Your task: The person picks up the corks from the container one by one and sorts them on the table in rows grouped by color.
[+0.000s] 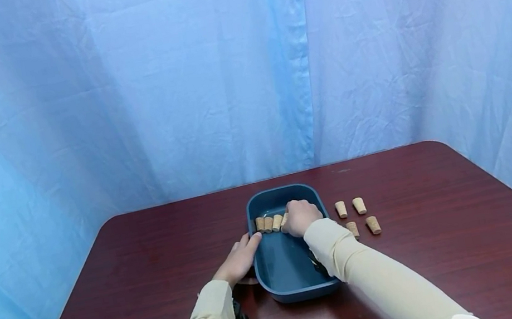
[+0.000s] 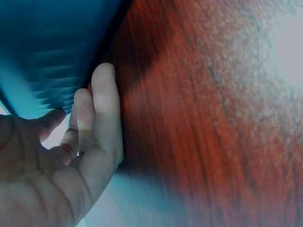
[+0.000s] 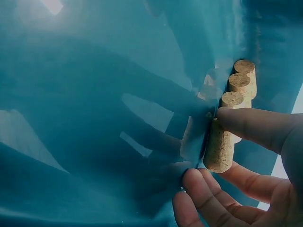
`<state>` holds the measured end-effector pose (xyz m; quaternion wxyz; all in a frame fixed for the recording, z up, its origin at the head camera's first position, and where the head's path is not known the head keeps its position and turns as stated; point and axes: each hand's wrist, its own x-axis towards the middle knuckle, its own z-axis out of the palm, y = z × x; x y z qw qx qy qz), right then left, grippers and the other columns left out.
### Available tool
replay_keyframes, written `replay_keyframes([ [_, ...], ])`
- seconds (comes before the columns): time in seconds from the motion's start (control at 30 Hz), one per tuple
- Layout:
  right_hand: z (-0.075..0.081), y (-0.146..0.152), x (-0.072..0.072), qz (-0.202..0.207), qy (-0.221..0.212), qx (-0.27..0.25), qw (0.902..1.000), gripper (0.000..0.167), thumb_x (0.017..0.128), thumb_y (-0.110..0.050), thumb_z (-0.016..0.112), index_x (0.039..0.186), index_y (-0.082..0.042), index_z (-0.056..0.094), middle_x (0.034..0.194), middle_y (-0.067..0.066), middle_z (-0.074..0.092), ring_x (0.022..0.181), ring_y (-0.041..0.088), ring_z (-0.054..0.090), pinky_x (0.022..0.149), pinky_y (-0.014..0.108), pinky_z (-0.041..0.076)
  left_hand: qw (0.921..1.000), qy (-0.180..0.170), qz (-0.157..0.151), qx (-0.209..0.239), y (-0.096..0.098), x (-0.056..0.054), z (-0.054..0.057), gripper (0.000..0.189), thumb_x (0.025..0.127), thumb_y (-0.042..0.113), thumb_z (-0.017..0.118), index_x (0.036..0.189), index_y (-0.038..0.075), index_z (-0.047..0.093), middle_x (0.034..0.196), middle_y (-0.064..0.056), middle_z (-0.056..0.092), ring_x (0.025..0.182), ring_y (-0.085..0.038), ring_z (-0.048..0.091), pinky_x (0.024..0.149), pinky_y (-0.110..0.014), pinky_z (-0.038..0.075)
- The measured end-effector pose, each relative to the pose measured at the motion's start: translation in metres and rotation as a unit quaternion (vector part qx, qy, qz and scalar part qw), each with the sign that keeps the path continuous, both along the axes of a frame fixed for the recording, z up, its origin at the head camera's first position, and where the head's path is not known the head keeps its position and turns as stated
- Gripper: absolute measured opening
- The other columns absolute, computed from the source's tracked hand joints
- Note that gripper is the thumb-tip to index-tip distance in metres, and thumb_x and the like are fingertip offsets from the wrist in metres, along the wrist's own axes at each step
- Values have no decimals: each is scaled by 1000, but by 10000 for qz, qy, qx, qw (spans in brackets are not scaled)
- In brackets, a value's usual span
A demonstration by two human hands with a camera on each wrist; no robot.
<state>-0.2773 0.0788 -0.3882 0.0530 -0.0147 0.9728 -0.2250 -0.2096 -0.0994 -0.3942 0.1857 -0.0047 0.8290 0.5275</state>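
A deep blue rectangular bin (image 1: pixel 295 293) stands on the table. Inside it my right hand (image 1: pixel 301 217) pinches a tapered cork (image 3: pixel 218 150) between thumb and fingers, close over the bin floor. That cork is at the near end of a row of other corks (image 1: pixel 269 225), which stand side by side across the bin. My left hand (image 1: pixel 238 261) rests against the bin's left side, thumb at the rim. Its fingers (image 2: pixel 105 94) stretch fairly straight along the outer wall, low by the tabletop.
Several loose corks (image 1: pixel 359 206) stand on the dark red wooden table (image 1: pixel 165 287) just right of the bin, near my right sleeve (image 1: pixel 382 274). Pale blue curtains (image 1: pixel 202 78) hang behind the table and along both sides.
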Motion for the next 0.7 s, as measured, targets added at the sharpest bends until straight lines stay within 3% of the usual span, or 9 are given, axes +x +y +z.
replay_keyframes([
  [0.3, 9, 1, 6, 102, -29, -143, 9998, 34, 92, -19, 77, 120, -2, 69, 105, 15, 67, 84, 28, 64, 75, 43, 57, 10000, -2, 10, 6, 0, 0, 0, 69, 109, 46, 36, 162, 5, 21, 154, -25, 27, 121, -43, 49, 74, -49, 61],
  [0.53, 17, 6, 8, 169, -173, -338, 9991, 23, 92, -19, 77, 108, -3, 70, 91, 10, 64, 76, 24, 61, 68, 39, 54, 10000, -6, 22, 14, 1, -1, -2, 68, 109, 46, 36, 161, 4, 21, 153, -26, 28, 119, -43, 50, 73, -50, 61],
  [0.7, 24, 7, 13, 276, -128, -520, 9982, 33, 92, -20, 78, 118, -1, 69, 100, 12, 66, 85, 26, 62, 77, 42, 56, 10000, -8, 35, 15, 1, -1, -2, 68, 109, 45, 36, 161, 4, 22, 152, -26, 28, 119, -43, 51, 74, -50, 61],
])
